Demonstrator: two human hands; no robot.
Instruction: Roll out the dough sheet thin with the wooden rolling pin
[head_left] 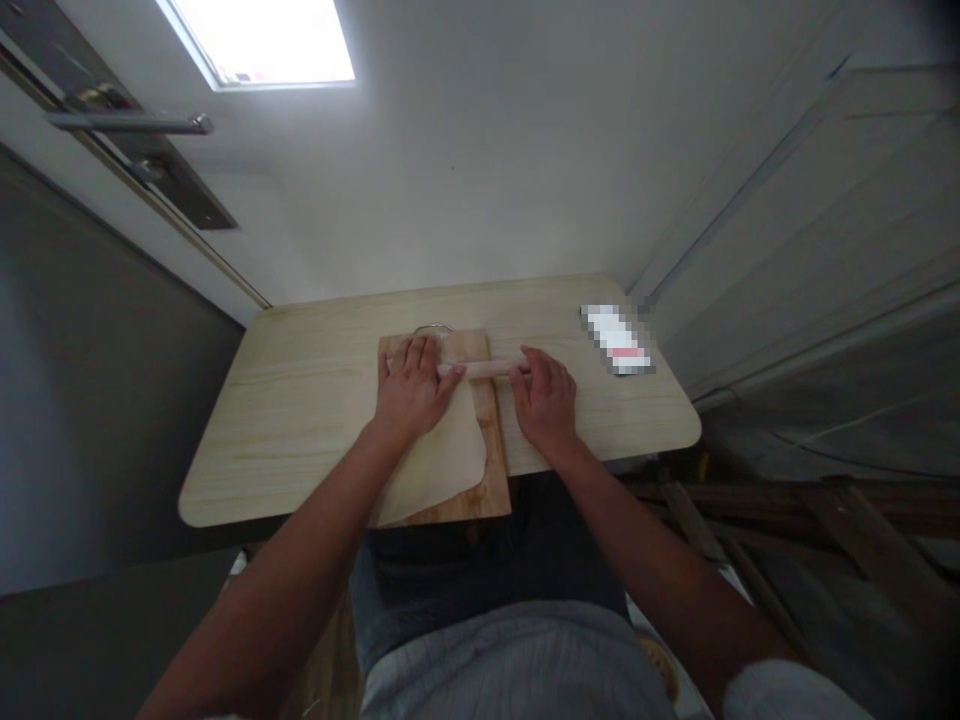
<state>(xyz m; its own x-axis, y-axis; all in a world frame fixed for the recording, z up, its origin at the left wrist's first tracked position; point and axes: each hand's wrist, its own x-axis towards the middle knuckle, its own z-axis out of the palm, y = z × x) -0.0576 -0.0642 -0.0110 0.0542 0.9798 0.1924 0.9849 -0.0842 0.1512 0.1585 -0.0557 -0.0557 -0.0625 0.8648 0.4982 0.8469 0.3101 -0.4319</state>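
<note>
A pale wooden rolling pin (491, 369) lies crosswise over a thin, flat sheet of dough (442, 455). My left hand (412, 390) is over the pin's left part, fingers curved across it and thumb along it. At the pin's right end, my right hand (546, 400) grips it between thumb and fingers, beyond the board's edge. Under the dough is a wooden cutting board (495, 490) with a metal loop handle (433, 328) at its far side. The dough covers most of the board and reaches past its left edge; my left hand and forearm hide part of it.
The board stands on a light wood-grain table (292, 400), slightly over its front edge. A phone (616, 340) with a blurred screen lies at the table's right. Behind the table is a white door with a metal handle (135, 122). Wooden beams (750, 500) are at lower right.
</note>
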